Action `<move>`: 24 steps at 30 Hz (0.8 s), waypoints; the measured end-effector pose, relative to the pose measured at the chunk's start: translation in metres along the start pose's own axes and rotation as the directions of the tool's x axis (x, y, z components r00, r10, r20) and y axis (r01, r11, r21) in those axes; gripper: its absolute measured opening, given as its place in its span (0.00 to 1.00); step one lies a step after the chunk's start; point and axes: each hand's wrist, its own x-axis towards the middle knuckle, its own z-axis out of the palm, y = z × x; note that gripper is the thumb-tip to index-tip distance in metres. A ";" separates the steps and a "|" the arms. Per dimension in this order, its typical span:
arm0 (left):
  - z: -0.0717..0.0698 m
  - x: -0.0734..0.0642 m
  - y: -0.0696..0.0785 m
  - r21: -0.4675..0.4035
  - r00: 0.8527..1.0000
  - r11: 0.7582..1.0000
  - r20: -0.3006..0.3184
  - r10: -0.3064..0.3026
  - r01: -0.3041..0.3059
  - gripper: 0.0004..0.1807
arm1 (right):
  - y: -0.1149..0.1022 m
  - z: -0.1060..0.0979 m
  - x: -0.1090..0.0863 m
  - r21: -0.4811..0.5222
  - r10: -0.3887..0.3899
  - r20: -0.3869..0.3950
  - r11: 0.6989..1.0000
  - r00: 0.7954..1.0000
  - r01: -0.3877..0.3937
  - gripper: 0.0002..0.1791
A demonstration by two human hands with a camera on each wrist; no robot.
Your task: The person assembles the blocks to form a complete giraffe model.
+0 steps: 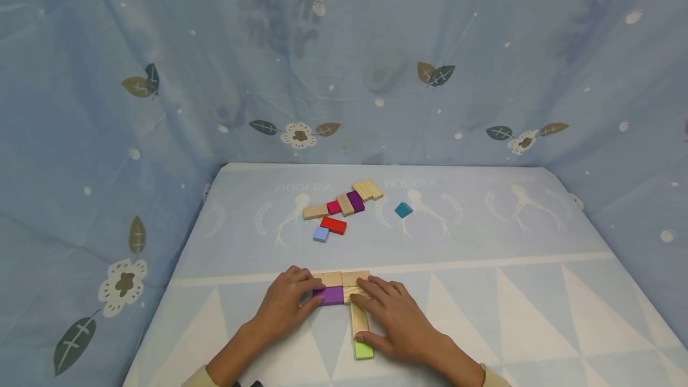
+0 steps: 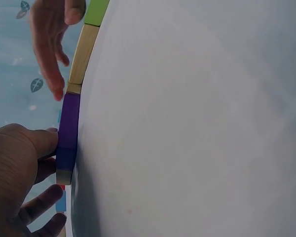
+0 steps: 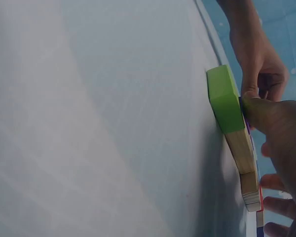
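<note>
In the head view, wooden blocks lie joined on the cloth. Two plain blocks point(image 1: 328, 279) form the far row. Nearer stand a purple block point(image 1: 330, 295) and a plain block point(image 1: 348, 294), from which a long plain block point(image 1: 359, 320) runs toward the person, ending at a green block point(image 1: 364, 350). My left hand point(image 1: 288, 299) touches the left end of the purple block with thumb and forefinger; its other fingers spread loosely in the left wrist view. My right hand point(image 1: 395, 318) lies over the right side, fingers spread, thumb beside the green block point(image 3: 224, 98).
Farther back lie a red block point(image 1: 334, 225), a light blue block point(image 1: 321, 234), a teal block point(image 1: 404, 210), a dark purple block point(image 1: 355, 200), a small crimson block point(image 1: 334, 207) and several plain blocks point(image 1: 368, 190). Patterned blue cloth walls point(image 1: 344, 76) enclose the back and sides.
</note>
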 end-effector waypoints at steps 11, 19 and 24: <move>-0.001 0.000 0.000 0.004 1.000 1.000 0.017 -0.009 0.009 0.11 | 0.001 0.002 -0.001 0.014 -0.002 0.017 1.000 1.000 0.002 0.32; -0.006 0.005 0.004 0.038 0.998 0.999 0.060 -0.006 0.003 0.08 | 0.005 0.003 -0.006 0.036 -0.129 -0.057 0.991 0.990 0.131 0.25; -0.018 0.024 0.008 0.075 0.999 0.997 0.049 -0.006 0.003 0.06 | 0.008 0.007 -0.007 0.050 -0.142 -0.085 0.988 0.986 0.147 0.25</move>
